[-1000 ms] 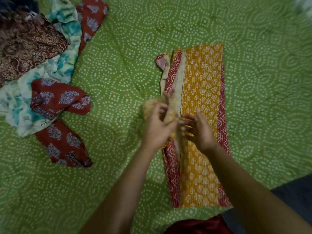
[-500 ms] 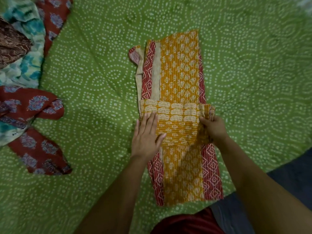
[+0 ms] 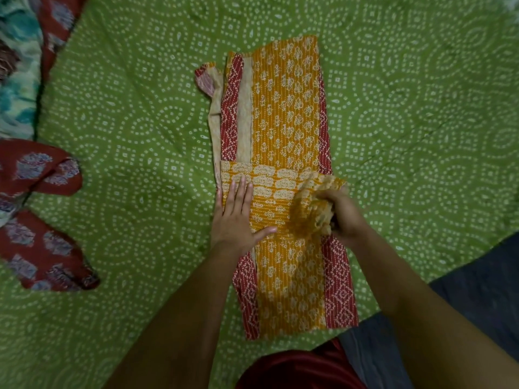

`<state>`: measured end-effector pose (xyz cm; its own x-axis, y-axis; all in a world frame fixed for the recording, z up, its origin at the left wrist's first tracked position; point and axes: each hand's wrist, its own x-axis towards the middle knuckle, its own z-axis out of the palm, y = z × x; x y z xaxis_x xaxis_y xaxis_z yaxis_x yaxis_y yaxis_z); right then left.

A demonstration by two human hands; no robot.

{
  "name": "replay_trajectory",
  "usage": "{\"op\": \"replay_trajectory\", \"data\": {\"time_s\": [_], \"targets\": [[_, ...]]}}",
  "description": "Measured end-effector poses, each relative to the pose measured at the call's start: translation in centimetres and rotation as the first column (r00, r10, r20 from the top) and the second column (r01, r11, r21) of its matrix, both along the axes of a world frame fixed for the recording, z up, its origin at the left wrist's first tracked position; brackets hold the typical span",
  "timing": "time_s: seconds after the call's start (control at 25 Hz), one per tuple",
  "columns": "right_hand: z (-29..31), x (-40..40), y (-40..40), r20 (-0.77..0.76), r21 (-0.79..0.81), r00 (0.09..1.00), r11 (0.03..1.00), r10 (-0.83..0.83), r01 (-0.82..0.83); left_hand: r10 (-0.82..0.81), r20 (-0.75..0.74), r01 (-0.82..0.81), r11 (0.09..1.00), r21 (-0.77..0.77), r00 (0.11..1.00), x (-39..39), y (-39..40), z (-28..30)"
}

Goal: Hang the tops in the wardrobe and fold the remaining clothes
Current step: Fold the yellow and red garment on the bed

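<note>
In the middle of the frame the orange garment [image 3: 286, 113] lies in a long strip on the green bedsheet [image 3: 421, 108], only partly folded. The left hand [image 3: 236, 217] presses flat on it; the right hand [image 3: 341, 213] grasps a bunched sleeve. At the left edge, the other clothes [image 3: 36, 175] wait unfolded.

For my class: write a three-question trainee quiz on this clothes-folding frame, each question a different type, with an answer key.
1. True or false: the left hand lies flat on the yellow garment.
2. Multiple choice: the right hand is A) resting open on the green bedspread, B) gripping a bunched part of the yellow garment, C) holding a hanger.
3. Fill in: the red printed clothes lie to the person's ____.

Key: 1 true; 2 B; 3 left.
</note>
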<state>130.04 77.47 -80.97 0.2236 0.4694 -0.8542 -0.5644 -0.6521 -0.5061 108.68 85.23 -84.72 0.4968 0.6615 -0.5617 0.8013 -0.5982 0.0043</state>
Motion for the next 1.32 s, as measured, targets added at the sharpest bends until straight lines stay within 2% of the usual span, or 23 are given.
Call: {"op": "replay_trajectory", "data": {"time_s": [0.12, 0.2, 0.28, 0.32, 0.36, 0.4, 0.44, 0.48, 0.52, 0.6, 0.68, 0.76, 0.84, 0.88, 0.92, 0.96, 1.0, 1.04, 1.08, 1.12, 1.16, 1.24, 1.32], "targets": [[0.6, -1.2, 3.1, -0.206, 0.054, 0.945, 0.961, -0.256, 0.272, -0.018, 0.048, 0.017, 0.999, 0.028, 0.999, -0.4, 0.0, 0.0], [-0.1, -1.5, 4.1, -0.138, 0.077, 0.935, 0.937, -0.328, 0.34, -0.08, 0.124, 0.074, 0.996, 0.055, 0.989, -1.7, -0.3, -0.2], [-0.5, -1.4, 2.9, 0.146, 0.15, 0.98, 0.982, -0.137, 0.115, -0.219, 0.185, 0.211, 0.976, 0.06, 0.958, -4.1, -1.0, -0.5], [-0.7, -1.1, 1.3, 0.376, 0.141, 0.924, 0.982, 0.065, -0.126, -0.318, 0.2, 0.311, 0.948, 0.066, 0.927, -5.6, -1.6, -0.5], [-0.8, -0.6, -1.0, 0.619, 0.033, 0.722, 0.908, 0.309, -0.417, -0.412, 0.218, 0.407, 0.911, 0.071, 0.885, -7.1, -2.0, -0.4], [-1.2, 0.3, -3.7, 0.784, -0.154, 0.365, 0.727, 0.502, -0.669, -0.49, 0.239, 0.488, 0.87, 0.069, 0.838, -8.6, -2.3, -0.2], [-1.6, 1.4, -6.4, 0.834, -0.348, -0.037, 0.473, 0.551, -0.809, -0.541, 0.267, 0.545, 0.836, 0.065, 0.798, -9.7, -2.4, 0.2], [-2.3, 2.6, -8.8, 0.805, -0.5, -0.362, 0.209, 0.471, -0.84, -0.576, 0.276, 0.584, 0.81, 0.061, 0.77, -10.5, -2.3, 0.6], [-2.9, 3.7, -10.7, 0.759, -0.58, -0.546, -0.011, 0.354, -0.814, -0.6, 0.276, 0.609, 0.791, 0.061, 0.751, -10.8, -2.3, 0.9], [-3.7, 4.7, -12.2, 0.716, -0.613, -0.67, -0.28, 0.198, -0.739, -0.643, 0.234, 0.651, 0.757, 0.053, 0.729, -10.0, -2.5, 1.0], [-4.6, 4.5, -11.1, 0.76, -0.562, -0.638, -0.364, 0.128, -0.743, -0.659, 0.206, 0.665, 0.745, 0.049, 0.723, -8.2, -3.2, -0.1], [-5.0, 4.1, -9.3, 0.784, -0.521, -0.602, -0.369, 0.149, -0.77, -0.644, 0.235, 0.647, 0.759, 0.075, 0.728, -7.3, -3.1, -1.0], [-4.9, 4.3, -7.9, 0.795, -0.387, -0.467, -0.269, 0.388, -0.882, -0.466, 0.378, 0.512, 0.858, -0.027, 0.8, -7.0, -2.4, -0.9], [-4.1, 4.3, -7.3, 0.748, -0.275, -0.303, -0.141, 0.591, -0.951, -0.307, 0.448, 0.402, 0.906, -0.134, 0.84, -6.6, -2.1, -0.6], [-3.0, 4.1, -6.5, 0.644, -0.166, -0.043, 0.085, 0.764, -0.982, -0.05, 0.479, 0.204, 0.939, -0.276, 0.876, -6.2, -1.9, 0.2], [-1.8, 3.7, -5.5, 0.498, -0.094, 0.268, 0.358, 0.825, -0.929, 0.284, 0.455, -0.076, 0.903, -0.424, 0.844, -5.5, -1.6, 0.7], [-1.1, 3.5, -4.0, 0.38, -0.065, 0.528, 0.592, 0.759, -0.803, 0.653, 0.371, -0.364, 0.711, -0.602, 0.661, -4.3, -1.0, 1.4], [-0.8, 3.5, -2.6, 0.318, -0.057, 0.697, 0.747, 0.643, -0.663, 0.876, 0.26, -0.505, 0.452, -0.735, 0.406, -3.3, -0.2, 1.7], [-0.6, 3.8, -1.1, 0.258, -0.042, 0.803, 0.837, 0.536, -0.545, 0.964, 0.166, -0.553, 0.256, -0.793, 0.207, -2.6, 0.8, 1.3], [-0.6, 4.0, 0.4, 0.219, -0.042, 0.859, 0.884, 0.463, -0.466, 0.978, 0.107, -0.584, 0.193, -0.789, 0.179, -1.8, 2.1, 1.1], [-0.5, 4.1, 1.6, 0.182, -0.057, 0.885, 0.903, 0.428, -0.426, 0.97, 0.067, -0.604, 0.199, -0.771, 0.233, -1.0, 3.2, 1.0], [-1.6, 4.0, 2.5, 0.158, -0.129, 0.903, 0.915, 0.4, -0.383, 0.934, 0.072, -0.696, 0.31, -0.647, 0.35, -0.3, 3.9, 0.9], [-2.2, 3.7, 1.5, 0.25, -0.213, 0.878, 0.907, 0.409, -0.362, 0.939, 0.069, -0.724, 0.306, -0.619, 0.338, -0.2, 3.6, 1.1]]}}
